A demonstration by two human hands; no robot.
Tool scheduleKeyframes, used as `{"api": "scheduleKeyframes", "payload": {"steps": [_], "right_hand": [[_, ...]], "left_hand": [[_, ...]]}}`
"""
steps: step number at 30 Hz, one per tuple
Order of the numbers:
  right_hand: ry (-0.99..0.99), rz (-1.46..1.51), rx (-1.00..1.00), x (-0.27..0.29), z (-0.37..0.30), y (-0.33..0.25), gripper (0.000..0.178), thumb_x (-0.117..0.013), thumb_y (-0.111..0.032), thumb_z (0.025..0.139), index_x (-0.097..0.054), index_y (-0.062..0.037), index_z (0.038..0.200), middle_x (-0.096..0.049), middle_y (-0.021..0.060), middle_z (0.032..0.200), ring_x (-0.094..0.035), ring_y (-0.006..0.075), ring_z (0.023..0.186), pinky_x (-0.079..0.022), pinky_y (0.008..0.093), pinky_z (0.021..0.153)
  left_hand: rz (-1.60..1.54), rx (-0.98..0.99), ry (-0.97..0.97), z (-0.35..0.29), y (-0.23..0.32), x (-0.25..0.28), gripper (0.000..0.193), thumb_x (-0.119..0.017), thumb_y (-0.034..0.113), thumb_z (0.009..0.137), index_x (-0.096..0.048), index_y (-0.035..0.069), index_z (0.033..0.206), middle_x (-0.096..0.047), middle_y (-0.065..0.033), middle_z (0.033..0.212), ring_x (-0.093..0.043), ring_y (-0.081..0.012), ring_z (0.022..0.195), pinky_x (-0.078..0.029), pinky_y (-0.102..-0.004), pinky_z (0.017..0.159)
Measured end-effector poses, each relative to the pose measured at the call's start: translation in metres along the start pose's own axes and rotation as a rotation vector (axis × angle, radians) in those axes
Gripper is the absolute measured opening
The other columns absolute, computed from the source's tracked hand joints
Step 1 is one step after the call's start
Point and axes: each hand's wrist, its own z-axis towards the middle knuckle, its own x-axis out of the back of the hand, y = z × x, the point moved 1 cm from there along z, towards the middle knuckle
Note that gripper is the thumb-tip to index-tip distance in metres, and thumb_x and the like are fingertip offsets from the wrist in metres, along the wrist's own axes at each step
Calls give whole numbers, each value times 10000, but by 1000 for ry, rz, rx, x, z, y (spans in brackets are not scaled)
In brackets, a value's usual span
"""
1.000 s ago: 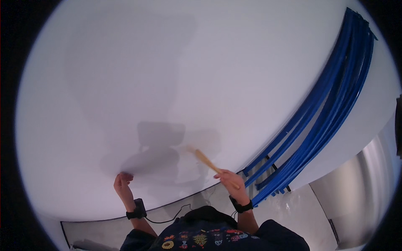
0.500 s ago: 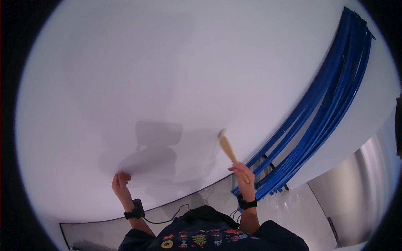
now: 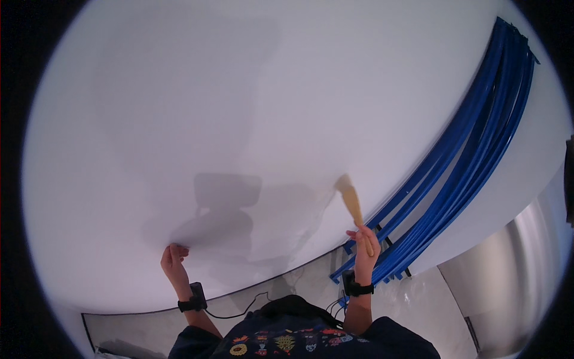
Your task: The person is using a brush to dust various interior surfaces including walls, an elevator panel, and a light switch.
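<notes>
My right hand (image 3: 366,248) is closed round the wooden handle of a flat paintbrush (image 3: 350,201). Its pale bristles point up and away from me, at or very close to the white wall (image 3: 179,96); whether they touch it I cannot tell. My left hand (image 3: 173,261) is raised near the lower left of the wall, its fingers curled and pressed together. Anything held in those fingers is hidden.
A bundle of long blue strips (image 3: 463,155) stands along the wall on my right. Below lies the grey floor (image 3: 427,305), with a dark cable (image 3: 239,315) running from the left wrist device (image 3: 195,297). A shiny metallic surface (image 3: 517,269) stands at far right.
My right hand has moved to the right with the paintbrush, which now stands more upright with its bristles turned differently. My left hand has hardly moved.
</notes>
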Motion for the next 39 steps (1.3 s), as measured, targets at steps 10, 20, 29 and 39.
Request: {"api": "scheduleKeyframes", "payload": {"steps": [10,20,29,39], "right_hand": [[-345,-17,115,-22,-18,-20,153,-521,-22,848,-589,9,982,-594,136,953,-627,245,828,-463,296,747],[-94,-1,34,-21,-7,-27,168,-520,-70,863,-571,5,1003,-616,126,960,-635,218,807,-457,268,733],[137,-112,190,-10,3,-16,213,-516,-131,884,-579,17,1022,-603,138,1020,-626,199,809,-476,236,721],[-668,-117,52,-30,-11,-30,163,-524,6,809,-614,21,943,-634,137,906,-605,203,837,-447,282,775]], "left_hand": [[-11,-6,-7,-3,0,3,354,-465,318,910,-556,53,694,-593,-12,643,-527,-79,598,-365,-224,566],[-25,-2,2,-1,-4,4,352,-462,318,913,-563,55,702,-597,-11,646,-537,-81,605,-368,-227,568],[13,-37,-11,0,-2,0,360,-470,383,899,-565,88,716,-605,-2,646,-556,-75,592,-365,-216,543],[6,-15,-21,1,-5,0,347,-460,321,911,-557,54,713,-591,-8,654,-541,-86,616,-372,-225,572]]}}
